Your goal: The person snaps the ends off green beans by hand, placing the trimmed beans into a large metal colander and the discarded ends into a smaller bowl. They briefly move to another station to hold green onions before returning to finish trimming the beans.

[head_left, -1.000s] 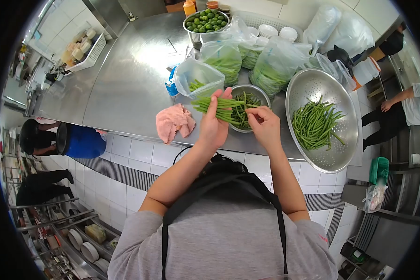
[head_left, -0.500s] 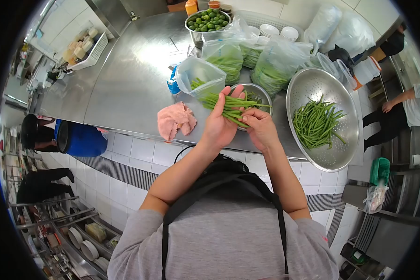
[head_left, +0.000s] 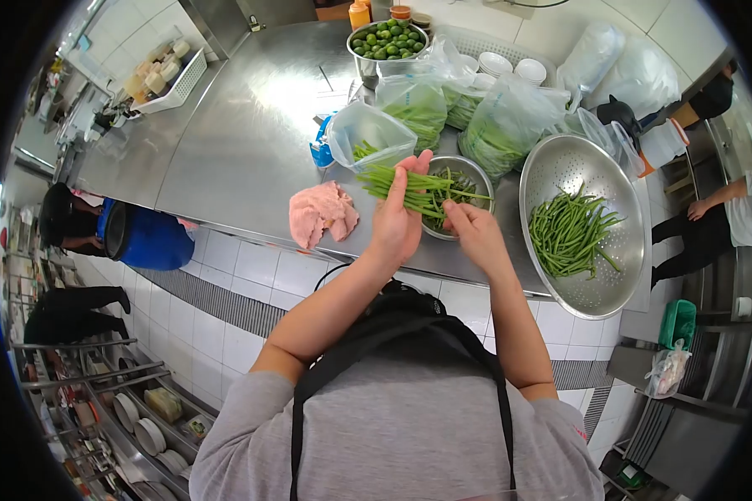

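Observation:
A bunch of green beans (head_left: 384, 179) lies across my left hand (head_left: 399, 219), whose thumb closes over it. My right hand (head_left: 474, 232) pinches at the bean ends on the right side of the bunch; what exactly sits between its fingertips is too small to make out. Just behind both hands is a steel bowl (head_left: 486, 177) with bean trimmings in it. Left of the bunch stands an opened plastic bag (head_left: 368, 129) with some beans inside. To the right, a large perforated colander (head_left: 572, 154) holds a pile of green beans (head_left: 566, 234).
A pink cloth (head_left: 322, 215) lies near the steel table's (head_left: 226, 167) front edge. Filled bean bags (head_left: 501, 129) and a bowl of limes (head_left: 387, 40) stand at the back. A blue barrel (head_left: 154, 237) is on the floor at left. Other people stand at both sides.
My right hand has shifted slightly downward and away from the bunch, its fingers now pinched at the bean ends over the bowl. The whole view has moved a little.

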A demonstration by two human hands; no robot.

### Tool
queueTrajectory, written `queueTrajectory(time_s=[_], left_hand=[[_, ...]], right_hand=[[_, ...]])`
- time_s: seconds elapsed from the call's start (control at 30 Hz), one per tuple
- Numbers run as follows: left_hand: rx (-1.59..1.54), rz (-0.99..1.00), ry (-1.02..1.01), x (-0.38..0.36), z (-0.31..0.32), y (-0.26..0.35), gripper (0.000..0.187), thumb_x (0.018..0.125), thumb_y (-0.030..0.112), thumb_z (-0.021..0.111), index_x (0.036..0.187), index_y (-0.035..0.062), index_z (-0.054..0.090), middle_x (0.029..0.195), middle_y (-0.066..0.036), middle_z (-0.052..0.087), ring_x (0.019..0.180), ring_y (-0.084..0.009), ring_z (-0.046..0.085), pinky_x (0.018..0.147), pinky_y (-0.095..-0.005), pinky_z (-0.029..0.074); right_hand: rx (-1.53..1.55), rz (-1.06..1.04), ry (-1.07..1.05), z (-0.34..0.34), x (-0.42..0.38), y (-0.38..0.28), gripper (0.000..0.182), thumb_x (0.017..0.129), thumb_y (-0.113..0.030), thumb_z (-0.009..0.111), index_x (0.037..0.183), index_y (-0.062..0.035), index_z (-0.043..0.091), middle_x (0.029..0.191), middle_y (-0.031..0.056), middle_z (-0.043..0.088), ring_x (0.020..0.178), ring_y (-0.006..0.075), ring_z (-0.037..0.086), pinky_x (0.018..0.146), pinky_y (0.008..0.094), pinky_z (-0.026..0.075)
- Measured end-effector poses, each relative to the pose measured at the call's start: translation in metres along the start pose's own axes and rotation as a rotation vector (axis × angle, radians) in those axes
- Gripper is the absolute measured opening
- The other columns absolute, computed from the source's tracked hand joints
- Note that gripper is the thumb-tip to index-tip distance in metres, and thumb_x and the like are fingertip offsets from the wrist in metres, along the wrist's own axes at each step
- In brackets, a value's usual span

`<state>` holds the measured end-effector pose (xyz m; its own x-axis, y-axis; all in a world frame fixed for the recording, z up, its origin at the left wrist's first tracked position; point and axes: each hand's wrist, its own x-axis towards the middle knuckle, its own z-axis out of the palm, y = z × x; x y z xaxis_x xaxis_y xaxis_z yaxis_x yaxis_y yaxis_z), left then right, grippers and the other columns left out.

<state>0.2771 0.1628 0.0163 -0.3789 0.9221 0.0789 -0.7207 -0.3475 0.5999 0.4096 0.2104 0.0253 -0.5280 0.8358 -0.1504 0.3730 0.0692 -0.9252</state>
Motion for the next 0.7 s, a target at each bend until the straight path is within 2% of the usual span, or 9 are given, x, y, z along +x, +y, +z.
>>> queueTrajectory(time_s=[0.07,0.13,0.2,0.27,0.33,0.37,0.53,0.6,0.7], left_hand=[[-0.013,-0.018,0.010,0.000,0.000,-0.001,0.030,0.093,0.031,0.032,0.116,0.0131,0.041,0.132,-0.010,0.036,0.120,-0.0221,0.033,0.099,-0.0339,0.028],[-0.025,-0.033,0.020,0.001,0.000,0.000,0.030,0.093,0.031,0.032,0.116,0.0142,0.041,0.132,-0.009,0.035,0.121,-0.0231,0.032,0.099,-0.0352,0.029],[-0.373,-0.157,-0.044,0.000,0.000,0.006,0.028,0.093,0.030,0.031,0.107,0.0135,0.049,0.132,-0.008,0.036,0.123,-0.0237,0.030,0.097,-0.0363,0.030],[-0.451,-0.180,-0.092,0.000,0.003,0.012,0.027,0.093,0.030,0.031,0.103,0.0149,0.051,0.133,-0.006,0.036,0.124,-0.0247,0.030,0.098,-0.0387,0.029],[-0.528,-0.204,-0.140,0.000,0.008,0.017,0.027,0.093,0.031,0.031,0.100,0.0162,0.052,0.133,-0.005,0.036,0.124,-0.0256,0.029,0.098,-0.0412,0.027],[-0.539,-0.201,-0.175,0.000,0.011,0.020,0.027,0.092,0.031,0.031,0.096,0.0162,0.053,0.134,-0.004,0.035,0.124,-0.0268,0.029,0.099,-0.0432,0.026],[-0.552,-0.145,-0.220,0.000,0.018,0.033,0.026,0.092,0.030,0.033,0.087,0.0160,0.054,0.136,-0.003,0.032,0.126,-0.0284,0.025,0.101,-0.0463,0.023],[-0.605,-0.135,-0.224,0.000,0.022,0.036,0.024,0.091,0.028,0.034,0.082,0.0148,0.053,0.137,-0.003,0.030,0.127,-0.0287,0.023,0.102,-0.0471,0.022],[-0.547,-0.139,-0.237,0.000,0.026,0.039,0.024,0.091,0.027,0.035,0.080,0.0137,0.051,0.139,-0.005,0.026,0.127,-0.0290,0.023,0.101,-0.0484,0.022]], right_hand=[[0.106,-0.003,-0.085,0.005,0.002,0.007,0.028,0.084,-0.025,0.054,0.072,-0.0005,0.058,0.062,0.0045,0.054,0.055,0.0101,0.048,0.051,0.0243,0.037],[0.593,-0.004,-0.079,0.012,0.000,0.004,0.024,0.086,-0.021,0.051,0.073,-0.0008,0.055,0.063,0.0033,0.052,0.058,0.0085,0.047,0.051,0.0240,0.037],[0.697,-0.113,-0.107,0.020,-0.009,-0.003,0.021,0.086,-0.018,0.050,0.075,-0.0007,0.055,0.064,0.0031,0.052,0.060,0.0084,0.047,0.052,0.0233,0.037],[0.801,-0.222,-0.132,0.023,-0.021,-0.017,0.018,0.086,-0.014,0.050,0.076,-0.0006,0.056,0.065,0.0029,0.052,0.062,0.0083,0.048,0.053,0.0225,0.037],[0.388,-0.660,-0.113,0.020,-0.031,-0.033,0.016,0.084,-0.010,0.050,0.074,0.0016,0.053,0.068,0.0045,0.051,0.060,0.0089,0.045,0.053,0.0223,0.036],[0.273,-0.742,-0.050,0.016,-0.031,-0.035,0.010,0.082,-0.004,0.050,0.076,0.0027,0.054,0.068,0.0054,0.051,0.060,0.0098,0.046,0.054,0.0223,0.037],[0.121,-0.678,0.292,-0.003,-0.014,-0.022,0.007,0.081,-0.002,0.052,0.076,0.0019,0.055,0.067,0.0052,0.052,0.057,0.0100,0.044,0.052,0.0212,0.035],[0.192,-0.445,0.422,-0.007,-0.007,-0.018,0.003,0.078,-0.002,0.055,0.078,-0.0005,0.058,0.064,0.0067,0.052,0.056,0.0166,0.049,0.051,0.0246,0.038],[-0.227,-0.603,0.502,-0.004,0.007,-0.022,0.010,0.073,-0.002,0.059,0.083,-0.0018,0.060,0.070,0.0072,0.053,0.063,0.0214,0.052,0.056,0.0286,0.041]])
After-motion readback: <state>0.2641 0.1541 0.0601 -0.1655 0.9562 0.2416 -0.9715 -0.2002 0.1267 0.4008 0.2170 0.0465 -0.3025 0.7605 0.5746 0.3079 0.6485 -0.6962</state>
